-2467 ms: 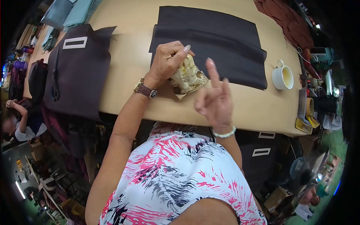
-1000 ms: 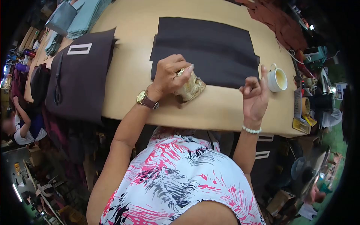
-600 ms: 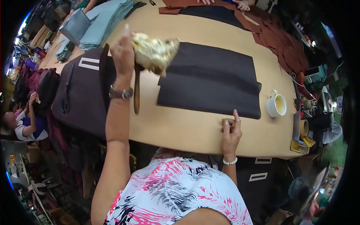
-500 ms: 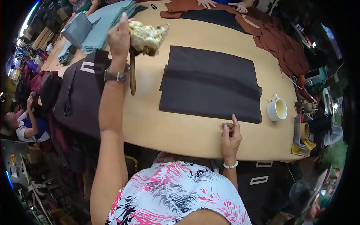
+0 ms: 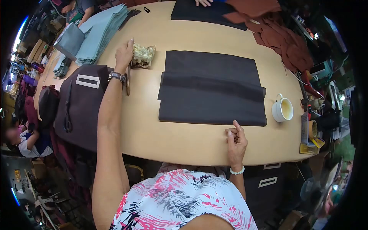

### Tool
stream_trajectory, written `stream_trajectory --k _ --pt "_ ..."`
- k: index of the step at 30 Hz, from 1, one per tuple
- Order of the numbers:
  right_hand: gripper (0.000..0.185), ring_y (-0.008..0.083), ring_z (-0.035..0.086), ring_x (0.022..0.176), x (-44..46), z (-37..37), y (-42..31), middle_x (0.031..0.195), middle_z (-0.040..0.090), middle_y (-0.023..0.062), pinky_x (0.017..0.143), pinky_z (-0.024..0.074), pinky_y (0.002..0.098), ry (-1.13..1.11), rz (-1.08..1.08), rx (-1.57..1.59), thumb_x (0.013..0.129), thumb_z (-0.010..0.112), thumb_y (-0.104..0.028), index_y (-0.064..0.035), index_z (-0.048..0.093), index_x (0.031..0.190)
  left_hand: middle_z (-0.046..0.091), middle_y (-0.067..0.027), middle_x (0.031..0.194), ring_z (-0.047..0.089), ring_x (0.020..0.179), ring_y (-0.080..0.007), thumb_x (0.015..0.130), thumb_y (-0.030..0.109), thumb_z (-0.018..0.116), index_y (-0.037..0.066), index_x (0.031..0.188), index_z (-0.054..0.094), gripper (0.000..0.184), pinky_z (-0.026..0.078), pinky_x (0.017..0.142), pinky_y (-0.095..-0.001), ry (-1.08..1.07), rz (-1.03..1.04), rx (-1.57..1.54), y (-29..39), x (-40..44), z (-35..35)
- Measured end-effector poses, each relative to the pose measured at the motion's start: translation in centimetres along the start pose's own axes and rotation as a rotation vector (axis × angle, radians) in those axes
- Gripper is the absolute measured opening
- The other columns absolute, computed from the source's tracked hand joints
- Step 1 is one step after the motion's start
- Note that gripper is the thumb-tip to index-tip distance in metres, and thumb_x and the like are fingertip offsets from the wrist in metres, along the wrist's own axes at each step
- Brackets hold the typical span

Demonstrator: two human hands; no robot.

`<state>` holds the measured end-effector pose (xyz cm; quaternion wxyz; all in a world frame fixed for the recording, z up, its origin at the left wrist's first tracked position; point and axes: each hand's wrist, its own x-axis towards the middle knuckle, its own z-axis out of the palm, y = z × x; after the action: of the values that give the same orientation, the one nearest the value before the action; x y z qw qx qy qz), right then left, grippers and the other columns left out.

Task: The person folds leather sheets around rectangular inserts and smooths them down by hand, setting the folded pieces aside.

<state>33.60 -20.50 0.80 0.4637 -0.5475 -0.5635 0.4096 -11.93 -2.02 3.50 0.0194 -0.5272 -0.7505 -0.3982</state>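
Observation:
At the upper left of the table, my left hand [image 5: 124, 57] is closed around a wooden-handled brush [image 5: 143, 56], whose wide head is caked with yellowish-white crust. Its handle points toward me, partly hidden by my wrist. I cannot tell whether the head touches the table. My right hand [image 5: 236, 143] lies near the front edge, index finger extended and the others loosely bent, holding nothing. Just beyond its fingertip are dark brown folded sheets [image 5: 211, 86], stacked in offset layers. To their right stands a white cup [image 5: 282, 109] with yellowish liquid inside.
A dark bag-like piece [image 5: 86, 103] carrying black scissors [image 5: 68, 119] lies left. Behind it are grey-green sheets [image 5: 101, 34] and a grey block [image 5: 69, 40]. Rust-brown pieces [image 5: 283, 48] heap at the far right. Another person's hand [image 5: 203, 2] rests at the far edge.
My left hand has come down and nearer with the brush. My right hand stays about where it was. Across the table, rust-brown pieces have shifted right, showing more of a dark sheet.

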Motion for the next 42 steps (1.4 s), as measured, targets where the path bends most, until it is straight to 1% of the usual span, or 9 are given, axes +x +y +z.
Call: stream_trajectory --k 5,8,13,16,19,23,26,35,42 --pt "0.038 0.0029 0.047 0.064 0.0 -0.1 0.1 0.081 0.059 0.0014 0.06 0.0411 0.0184 -0.021 -0.008 -0.002 0.086 0.056 -0.002 0.0027 0.051 0.124 0.046 -0.0238 0.127 0.046 0.115 -0.0375 0.09 0.04 0.046 0.006 0.126 0.048 0.05 0.039 0.092 -0.0443 0.351 0.357 0.343 2.9 -1.3 2.0" --pt "0.038 0.0029 0.047 0.064 -0.1 -0.2 0.0 0.082 0.059 0.0015 0.06 0.0416 0.0184 -0.025 0.001 0.02 0.086 0.056 -0.002 0.0038 0.051 0.123 0.041 -0.0234 0.133 0.039 0.122 -0.0382 0.088 0.037 0.053 0.004 0.127 0.047 0.052 0.033 0.1 -0.0465 -0.136 0.378 0.254 9.8 -5.5 1.4" --pt "0.038 0.003 0.048 0.064 0.0 -0.3 -0.1 0.081 0.059 0.0017 0.06 0.0421 0.0183 -0.035 -0.01 0.028 0.085 0.056 0.0 0.0055 0.051 0.122 0.042 -0.0156 0.134 0.038 0.126 -0.0307 0.084 0.04 0.058 0.009 0.124 0.051 0.05 0.025 0.103 -0.0546 -0.272 0.859 0.209 14.2 -12.3 4.2" --pt "0.039 0.0034 0.048 0.064 0.1 -0.3 0.0 0.081 0.06 0.0021 0.06 0.0428 0.0184 -0.039 -0.016 0.042 0.084 0.056 0.001 0.0052 0.052 0.122 0.045 -0.0131 0.131 0.041 0.124 -0.0295 0.083 0.041 0.06 0.009 0.122 0.053 0.051 0.027 0.104 -0.0517 -0.382 1.001 0.136 15.0 -14.2 5.5" --pt "0.039 0.004 0.05 0.064 0.1 -0.4 -0.2 0.081 0.061 0.0027 0.06 0.0434 0.0184 -0.056 -0.015 0.015 0.083 0.057 0.001 0.0049 0.052 0.122 0.049 -0.0135 0.127 0.044 0.12 -0.0289 0.081 0.042 0.061 0.007 0.118 0.056 0.051 0.03 0.103 -0.0482 -0.605 0.985 0.097 14.8 -15.2 6.6" --pt "0.039 0.0051 0.052 0.064 0.1 -0.4 -0.1 0.08 0.062 0.004 0.059 0.0446 0.0188 -0.065 -0.046 0.005 0.083 0.057 0.001 0.0035 0.053 0.121 0.057 -0.0127 0.116 0.052 0.109 -0.0266 0.081 0.043 0.06 0.005 0.111 0.06 0.049 0.038 0.096 -0.041 -0.499 1.097 0.134 14.4 -15.2 7.1" --pt "0.039 0.0061 0.055 0.063 0.1 -0.4 -0.1 0.078 0.062 0.0048 0.059 0.0459 0.0195 -0.072 -0.05 -0.006 0.082 0.057 0.002 0.0026 0.053 0.121 0.057 -0.0128 0.117 0.053 0.109 -0.027 0.081 0.038 0.061 0.004 0.11 0.06 0.044 0.038 0.098 -0.0418 -0.626 1.065 0.124 15.5 -15.0 6.2" --pt "0.038 0.009 0.057 0.062 0.1 -0.3 0.0 0.076 0.063 0.0067 0.058 0.0475 0.0217 -0.081 -0.085 -0.039 0.081 0.059 0.001 0.0024 0.055 0.118 0.062 -0.0111 0.103 0.059 0.096 -0.0238 0.078 0.018 0.065 0.003 0.099 0.064 0.026 0.046 0.086 -0.0348 -0.513 1.127 0.046 16.1 -15.8 6.6" --pt "0.037 0.0111 0.058 0.062 0.2 -0.3 0.2 0.074 0.062 0.0075 0.058 0.0478 0.0232 -0.069 -0.103 -0.066 0.08 0.06 0.0 0.0027 0.056 0.117 0.064 -0.0076 0.098 0.061 0.09 -0.0229 0.075 0.009 0.064 0.003 0.091 0.064 0.018 0.049 0.08 -0.0347 -0.514 1.001 -0.044 16.0 -15.7 7.1"
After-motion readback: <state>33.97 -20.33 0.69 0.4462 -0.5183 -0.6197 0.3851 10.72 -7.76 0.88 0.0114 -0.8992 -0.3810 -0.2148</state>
